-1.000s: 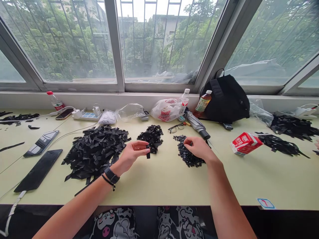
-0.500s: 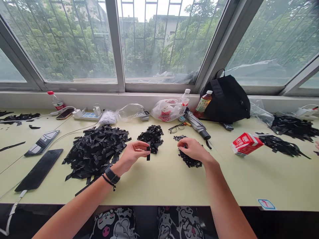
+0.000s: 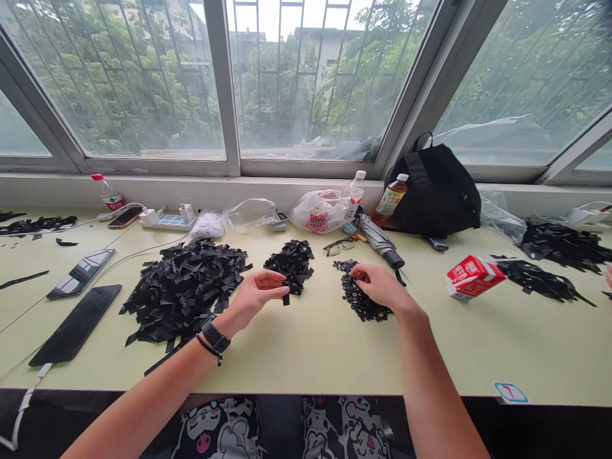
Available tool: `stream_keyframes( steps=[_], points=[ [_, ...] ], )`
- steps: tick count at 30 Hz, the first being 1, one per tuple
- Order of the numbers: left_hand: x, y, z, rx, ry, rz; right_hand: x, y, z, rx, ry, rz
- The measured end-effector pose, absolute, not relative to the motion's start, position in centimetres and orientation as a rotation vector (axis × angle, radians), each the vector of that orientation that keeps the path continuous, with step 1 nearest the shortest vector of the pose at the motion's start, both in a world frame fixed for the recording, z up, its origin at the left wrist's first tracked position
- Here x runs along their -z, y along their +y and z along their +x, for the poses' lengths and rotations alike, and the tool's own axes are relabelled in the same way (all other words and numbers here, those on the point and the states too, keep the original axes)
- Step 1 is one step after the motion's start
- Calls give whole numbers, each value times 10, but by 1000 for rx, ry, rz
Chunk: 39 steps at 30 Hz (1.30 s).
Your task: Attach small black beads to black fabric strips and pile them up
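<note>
Left hand [image 3: 258, 294]: grip pinching short black strip [image 3: 285, 299] between thumb and fingers, above desk [image 3: 306, 357], at near side of small strip pile [image 3: 292, 260]. Larger strip pile [image 3: 182, 287] beside left wrist. Right hand [image 3: 381, 285] at heap of small black rings [image 3: 357, 298], fingers curled; cannot tell whether grip holds one.

Gray-framed windows [image 3: 315, 89], daylight, pale yellow table [image 3: 306, 357]
</note>
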<state>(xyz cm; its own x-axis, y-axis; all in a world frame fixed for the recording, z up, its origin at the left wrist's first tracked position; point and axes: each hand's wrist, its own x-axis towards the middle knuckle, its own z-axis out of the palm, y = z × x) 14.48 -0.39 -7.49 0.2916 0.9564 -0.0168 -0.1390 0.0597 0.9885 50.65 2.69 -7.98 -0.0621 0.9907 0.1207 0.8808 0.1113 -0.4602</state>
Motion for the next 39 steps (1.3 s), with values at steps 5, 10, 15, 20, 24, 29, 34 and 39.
stream_keyframes(
  steps=[5, 10, 15, 20, 24, 29, 34, 39],
  points=[
    [75, -4, 145, -1037, 891, 1199, 77, 26, 503, -454, -2025, -1768],
    [75, -4, 145, -1036, 891, 1183, 75, 26, 500, -463, -2047, -1767],
    [76, -4, 145, -1037, 882, 1186, 78, 27, 502, -440, -2057, -1803],
    [77, -4, 145, -1033, 883, 1190, 82, 29, 505, -447, -2025, -1833],
    [77, -4, 145, -1034, 881, 1192, 84, 30, 507, -423, -2033, -1815],
    [77, -4, 145, -1028, 882, 1191, 83, 29, 506, -397, -2032, -1817],
    [77, -4, 145, -1047, 907, 1198, 74, 26, 502, -365, -2005, -1768],
    [77, -4, 146, -1054, 915, 1194, 68, 24, 499, -385, -1906, -1696]
  ],
)
